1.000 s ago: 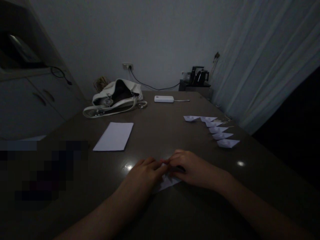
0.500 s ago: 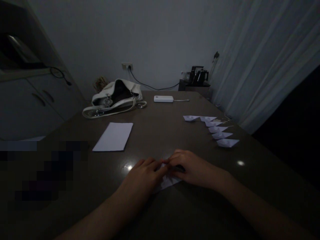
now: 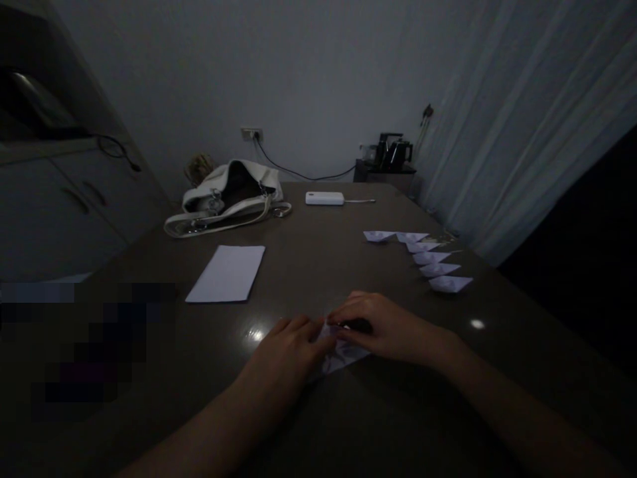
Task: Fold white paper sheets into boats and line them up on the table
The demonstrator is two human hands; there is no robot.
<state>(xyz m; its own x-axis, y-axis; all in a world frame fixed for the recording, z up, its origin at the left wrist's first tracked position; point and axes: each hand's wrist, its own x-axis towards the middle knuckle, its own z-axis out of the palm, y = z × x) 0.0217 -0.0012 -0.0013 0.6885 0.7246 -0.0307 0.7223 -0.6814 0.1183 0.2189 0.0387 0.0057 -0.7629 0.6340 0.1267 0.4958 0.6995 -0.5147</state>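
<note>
A small folded white paper piece (image 3: 341, 354) lies on the dark table (image 3: 318, 265) near me. My left hand (image 3: 286, 352) rests on its left part with the fingers pressed down on it. My right hand (image 3: 388, 328) covers its upper right, fingertips pinching the paper's top edge where the two hands meet. Most of the paper is hidden under the hands. The room is dim.
A flat white sheet (image 3: 227, 282) lies to the left. Several folded paper boats (image 3: 432, 262) sit in a curved row at the right. A white handbag (image 3: 226, 198) and a white power bank (image 3: 324, 198) with a cable lie at the far side. A curtain (image 3: 522, 133) hangs on the right.
My right hand has lifted slightly and shifted a little to the right, showing more of the paper. My left hand has hardly moved.
</note>
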